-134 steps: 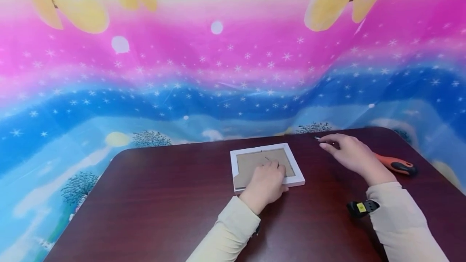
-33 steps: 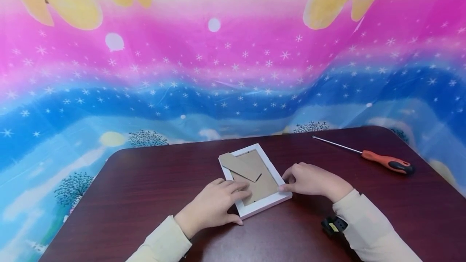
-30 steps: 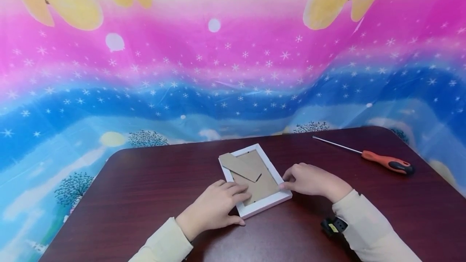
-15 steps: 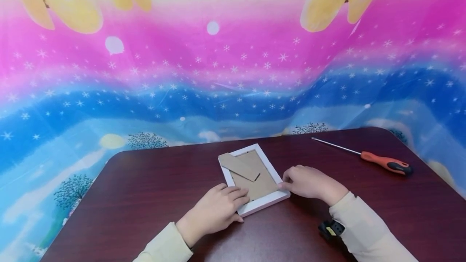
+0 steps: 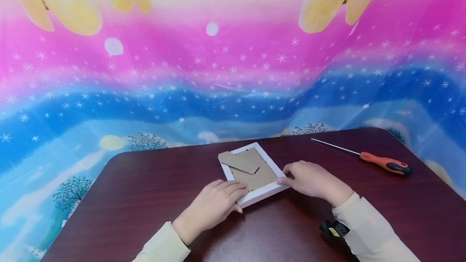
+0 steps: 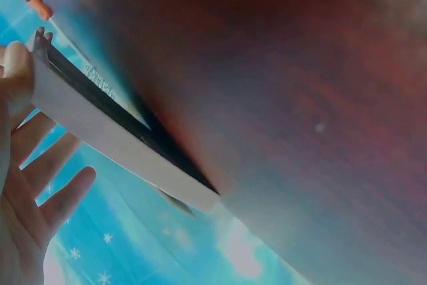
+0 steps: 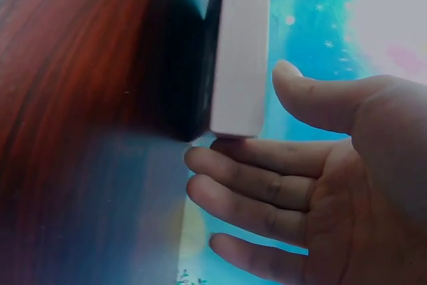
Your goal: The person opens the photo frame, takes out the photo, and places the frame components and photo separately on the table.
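A white picture frame (image 5: 265,190) lies back side up on the dark table, its near edge raised off the surface. Its back is a brown board (image 5: 263,181) with a cardboard stand flap (image 5: 242,162) set slantwise over it. My left hand (image 5: 212,204) grips the near left corner, fingers over the top and thumb at the near edge. My right hand (image 5: 314,179) holds the near right corner, its thumb on the upper face. In the right wrist view, the fingers (image 7: 253,205) of that hand are by the frame's end. The wrist views show the frame's white side edge (image 6: 120,131).
A screwdriver (image 5: 380,161) with an orange and black handle lies at the right of the dark red table (image 5: 145,197), shaft pointing to the far left. A printed pink and blue cloth (image 5: 233,72) hangs behind the table. Black wrist devices (image 5: 334,228) sit at the sleeves.
The frame has been turned since the oldest frame, and the right hand has moved from beside the screwdriver to the frame. In the last half second its near edge has risen.
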The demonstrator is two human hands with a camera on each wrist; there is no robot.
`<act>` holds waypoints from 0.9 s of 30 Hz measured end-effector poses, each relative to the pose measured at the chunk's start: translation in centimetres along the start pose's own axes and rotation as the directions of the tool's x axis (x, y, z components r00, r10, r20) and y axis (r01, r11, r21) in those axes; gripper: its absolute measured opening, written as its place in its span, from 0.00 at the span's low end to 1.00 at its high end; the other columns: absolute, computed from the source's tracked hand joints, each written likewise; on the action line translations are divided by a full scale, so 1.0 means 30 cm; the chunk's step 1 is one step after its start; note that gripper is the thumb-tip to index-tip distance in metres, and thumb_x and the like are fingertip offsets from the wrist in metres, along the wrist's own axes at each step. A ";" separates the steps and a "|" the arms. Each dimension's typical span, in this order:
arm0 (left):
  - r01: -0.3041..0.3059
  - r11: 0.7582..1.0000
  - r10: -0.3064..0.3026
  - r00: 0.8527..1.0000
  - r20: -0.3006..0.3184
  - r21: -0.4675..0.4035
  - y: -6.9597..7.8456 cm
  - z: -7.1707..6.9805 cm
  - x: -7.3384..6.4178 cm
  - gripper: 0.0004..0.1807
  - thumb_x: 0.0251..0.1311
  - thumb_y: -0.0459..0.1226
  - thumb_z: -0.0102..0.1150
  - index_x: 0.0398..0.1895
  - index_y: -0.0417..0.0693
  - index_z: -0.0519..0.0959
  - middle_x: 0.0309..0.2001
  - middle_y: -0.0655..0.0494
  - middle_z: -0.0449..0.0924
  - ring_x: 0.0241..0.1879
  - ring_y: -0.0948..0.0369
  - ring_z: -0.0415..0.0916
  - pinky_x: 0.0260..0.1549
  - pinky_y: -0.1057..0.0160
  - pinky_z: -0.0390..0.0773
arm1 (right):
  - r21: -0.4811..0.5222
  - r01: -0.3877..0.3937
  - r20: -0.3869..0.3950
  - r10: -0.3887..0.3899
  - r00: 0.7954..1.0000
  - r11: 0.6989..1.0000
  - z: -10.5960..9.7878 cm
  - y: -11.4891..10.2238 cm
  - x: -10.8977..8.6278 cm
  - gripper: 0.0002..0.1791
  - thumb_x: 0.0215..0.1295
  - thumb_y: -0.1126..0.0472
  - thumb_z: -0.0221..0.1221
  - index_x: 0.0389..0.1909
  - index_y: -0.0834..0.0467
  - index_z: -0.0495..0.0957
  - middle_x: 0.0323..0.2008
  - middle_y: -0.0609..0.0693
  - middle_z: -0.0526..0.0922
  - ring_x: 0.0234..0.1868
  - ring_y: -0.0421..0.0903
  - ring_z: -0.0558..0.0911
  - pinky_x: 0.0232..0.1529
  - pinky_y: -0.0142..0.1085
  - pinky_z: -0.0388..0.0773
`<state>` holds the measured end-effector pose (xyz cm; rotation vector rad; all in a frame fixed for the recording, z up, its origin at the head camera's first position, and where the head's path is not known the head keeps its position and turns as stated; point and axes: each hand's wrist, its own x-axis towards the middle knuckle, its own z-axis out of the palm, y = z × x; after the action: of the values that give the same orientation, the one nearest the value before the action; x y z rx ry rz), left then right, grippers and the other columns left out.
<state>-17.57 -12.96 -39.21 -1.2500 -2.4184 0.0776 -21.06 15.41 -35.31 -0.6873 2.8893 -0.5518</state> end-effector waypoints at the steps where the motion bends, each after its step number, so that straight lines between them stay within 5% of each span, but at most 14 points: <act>1: 0.017 1.000 -0.017 1.000 0.002 -0.021 -0.002 -0.006 0.003 0.25 0.60 0.54 0.64 0.58 0.54 0.81 0.58 0.61 0.80 0.56 0.62 0.77 0.50 0.62 0.77 | -0.008 -0.002 -0.007 0.002 1.000 1.000 -0.005 -0.003 -0.002 0.17 0.67 0.48 0.63 0.43 0.58 0.84 0.33 0.44 0.83 0.32 0.41 0.76 0.38 0.43 0.75; 9: 0.152 0.965 -0.151 0.988 0.019 -0.213 -0.021 -0.041 0.026 0.27 0.58 0.52 0.65 0.60 0.55 0.80 0.58 0.64 0.79 0.58 0.62 0.76 0.57 0.60 0.73 | 0.015 -0.006 -0.093 0.008 0.996 1.000 -0.033 -0.021 -0.012 0.24 0.66 0.46 0.63 0.52 0.62 0.82 0.34 0.48 0.83 0.29 0.42 0.73 0.31 0.40 0.70; 17: 0.185 0.918 -0.215 0.975 -0.047 -0.350 -0.033 -0.056 0.037 0.26 0.55 0.50 0.69 0.58 0.56 0.81 0.54 0.63 0.82 0.55 0.62 0.78 0.54 0.58 0.76 | 0.030 0.025 -0.182 -0.019 0.983 0.999 -0.041 -0.017 -0.011 0.31 0.56 0.49 0.72 0.55 0.65 0.79 0.46 0.56 0.84 0.40 0.48 0.80 0.40 0.47 0.78; 22: 0.229 0.867 -0.279 0.959 -0.051 -0.442 -0.040 -0.067 0.048 0.23 0.56 0.46 0.68 0.57 0.59 0.80 0.56 0.66 0.80 0.56 0.66 0.76 0.52 0.57 0.77 | 0.002 0.043 -0.307 -0.041 0.951 0.999 -0.044 -0.023 -0.007 0.28 0.53 0.56 0.74 0.53 0.64 0.81 0.46 0.58 0.85 0.40 0.50 0.82 0.38 0.50 0.79; 27: 0.272 0.817 -0.334 0.942 -0.032 -0.508 -0.036 -0.085 0.052 0.20 0.62 0.43 0.64 0.58 0.59 0.79 0.58 0.67 0.78 0.58 0.67 0.74 0.52 0.56 0.77 | -0.079 0.059 -0.443 -0.087 0.892 0.995 -0.047 -0.025 -0.004 0.26 0.52 0.55 0.75 0.51 0.61 0.83 0.43 0.57 0.86 0.30 0.48 0.80 0.28 0.45 0.77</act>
<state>-18.23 -12.72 -36.10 -0.9945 -2.5810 -0.7421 -20.92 15.29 -33.71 -0.7686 3.3297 -0.7141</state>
